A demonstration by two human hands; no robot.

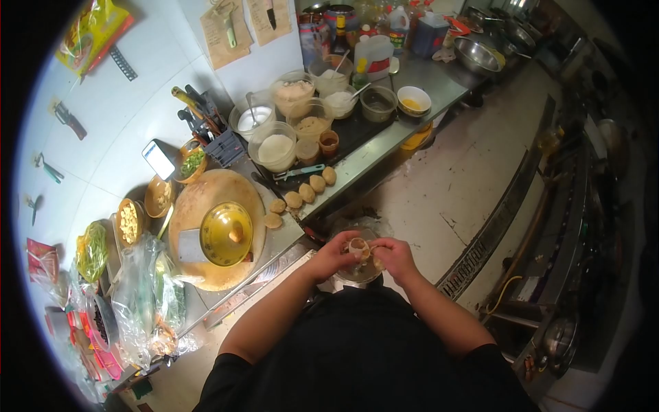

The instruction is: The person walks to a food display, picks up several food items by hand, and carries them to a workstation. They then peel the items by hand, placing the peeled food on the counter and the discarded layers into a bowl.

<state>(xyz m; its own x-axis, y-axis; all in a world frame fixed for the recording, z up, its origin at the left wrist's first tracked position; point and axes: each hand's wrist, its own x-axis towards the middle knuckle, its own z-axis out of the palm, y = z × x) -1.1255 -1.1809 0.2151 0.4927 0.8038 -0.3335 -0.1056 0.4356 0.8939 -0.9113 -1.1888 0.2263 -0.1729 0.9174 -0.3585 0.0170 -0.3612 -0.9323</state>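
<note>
My left hand (335, 257) is closed around a small round pale thing with a brownish rim (358, 244), whose kind is not clear. The fingers of my right hand (395, 259) are pinched together at its right side; what they grip is too small to make out. Both hands are in front of my body, above a bin lined with clear plastic (364, 275). On the counter edge to the left lie several brown, potato-like lumps (307, 193). Beside them rests a peeler with a teal handle (299, 172).
A yellow plate (214, 259) with a pale lump and a cleaver (188, 246) lie on the round chopping board (185, 199). Tubs of powder (276, 147), a white bowl (414, 101) and a knife rack (225, 148) stand behind. Bagged vegetables (141, 295) fill the near left.
</note>
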